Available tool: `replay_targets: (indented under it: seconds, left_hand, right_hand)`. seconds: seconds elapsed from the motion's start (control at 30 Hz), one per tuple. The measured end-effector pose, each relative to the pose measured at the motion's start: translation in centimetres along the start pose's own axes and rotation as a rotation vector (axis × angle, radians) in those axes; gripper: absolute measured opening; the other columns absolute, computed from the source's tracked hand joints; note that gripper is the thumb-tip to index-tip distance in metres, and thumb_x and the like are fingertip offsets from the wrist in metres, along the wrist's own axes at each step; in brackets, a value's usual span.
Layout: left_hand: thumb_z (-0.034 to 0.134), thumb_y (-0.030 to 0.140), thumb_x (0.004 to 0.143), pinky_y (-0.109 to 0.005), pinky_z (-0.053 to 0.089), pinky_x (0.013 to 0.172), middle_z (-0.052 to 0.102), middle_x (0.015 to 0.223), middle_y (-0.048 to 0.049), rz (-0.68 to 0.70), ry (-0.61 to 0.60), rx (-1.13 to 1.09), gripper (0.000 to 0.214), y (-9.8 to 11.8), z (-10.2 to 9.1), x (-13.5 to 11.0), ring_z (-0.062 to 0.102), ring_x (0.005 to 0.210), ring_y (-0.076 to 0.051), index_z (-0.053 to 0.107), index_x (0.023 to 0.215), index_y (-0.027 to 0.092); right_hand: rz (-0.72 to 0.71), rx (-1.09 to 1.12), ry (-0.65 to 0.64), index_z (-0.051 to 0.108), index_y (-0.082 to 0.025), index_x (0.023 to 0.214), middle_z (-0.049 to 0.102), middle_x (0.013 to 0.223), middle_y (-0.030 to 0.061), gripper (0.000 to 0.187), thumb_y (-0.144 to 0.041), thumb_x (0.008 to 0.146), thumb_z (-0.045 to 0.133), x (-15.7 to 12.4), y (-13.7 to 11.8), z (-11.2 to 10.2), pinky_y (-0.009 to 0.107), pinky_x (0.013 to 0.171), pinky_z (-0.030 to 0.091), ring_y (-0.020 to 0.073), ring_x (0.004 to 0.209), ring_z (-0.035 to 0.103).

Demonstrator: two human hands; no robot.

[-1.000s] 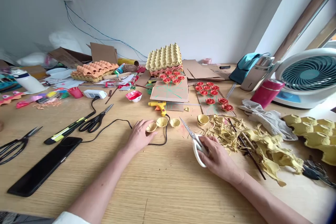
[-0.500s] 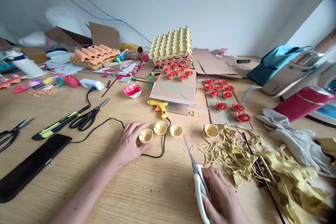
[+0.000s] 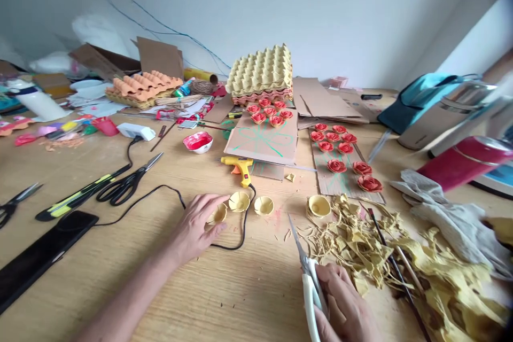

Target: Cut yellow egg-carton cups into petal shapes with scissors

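Note:
My left hand [image 3: 200, 224] curls around the left side of a pale yellow egg-carton cup [image 3: 218, 214], its thumb in front and fingers behind. Those fingers hide part of the cup. Just right of it stand two similar cups, one with a slit rim [image 3: 239, 202] and another [image 3: 264, 206]. In my right hand [image 3: 342, 299] is a pair of white-handled scissors [image 3: 311, 278], blades pointing away from me and nearly together. Beyond the blade tips sit nested yellow cups [image 3: 319, 206], beside a heap of yellow carton scraps [image 3: 356, 246].
A yellow glue gun [image 3: 240, 170] lies behind the cups, its black cord looping past them. Red paper-pulp roses [image 3: 336, 165] stand on cardboard. Farther back are stacked egg trays [image 3: 262, 72] and a bowl of red paint [image 3: 197, 142]. Black scissors [image 3: 126, 184] lie left; a brush [image 3: 388, 251] lies right.
The view has shifted slightly. My left hand now covers more of the cup's left side. The scissors remain in my right hand, a little farther right.

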State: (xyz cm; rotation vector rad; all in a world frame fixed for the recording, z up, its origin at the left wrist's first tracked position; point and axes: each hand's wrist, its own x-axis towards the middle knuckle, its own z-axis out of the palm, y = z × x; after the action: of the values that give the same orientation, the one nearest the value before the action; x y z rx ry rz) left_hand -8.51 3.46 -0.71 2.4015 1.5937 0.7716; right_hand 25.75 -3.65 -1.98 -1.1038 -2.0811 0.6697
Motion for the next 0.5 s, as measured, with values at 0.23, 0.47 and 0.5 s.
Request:
replay_targets:
  seconds: [0.23, 0.47, 0.5]
  left_hand:
    - [0.050, 0.028, 0.095, -0.045, 0.046, 0.097, 0.061, 0.116, -0.0084, 0.003, 0.217, 0.021, 0.035, 1.3, 0.2, -0.8, 0.055, 0.111, -0.028, 0.052, 0.130, 0.030]
    - [0.052, 0.016, 0.092, -0.044, 0.050, 0.089, 0.063, 0.106, -0.0082, 0.151, 0.192, -0.186, 0.032, 5.4, 0.0, -2.8, 0.058, 0.103, -0.027, 0.054, 0.120, 0.030]
    - [0.051, 0.015, 0.092, -0.043, 0.051, 0.087, 0.064, 0.104, -0.0079, 0.163, 0.188, -0.221, 0.029, 5.7, 0.0, -3.1, 0.058, 0.101, -0.026, 0.055, 0.116, 0.029]
  right_hand:
    - [0.040, -0.207, -0.055, 0.047, -0.024, 0.109, 0.064, 0.085, 0.0038, 0.013, -0.026, 0.096, 0.049, 1.8, -0.8, -0.8, 0.039, 0.080, 0.048, 0.0212, 0.076, 0.059]
    - [-0.023, -0.451, 0.106, 0.050, -0.021, 0.106, 0.068, 0.088, 0.0046, 0.013, -0.025, 0.094, 0.050, 2.4, -0.5, -0.2, 0.039, 0.082, 0.044, 0.0206, 0.075, 0.062]
    - [-0.024, -0.481, 0.123, 0.050, -0.021, 0.107, 0.068, 0.089, 0.0044, 0.014, -0.025, 0.094, 0.051, 2.4, -0.5, -0.1, 0.040, 0.084, 0.044, 0.0203, 0.075, 0.063]
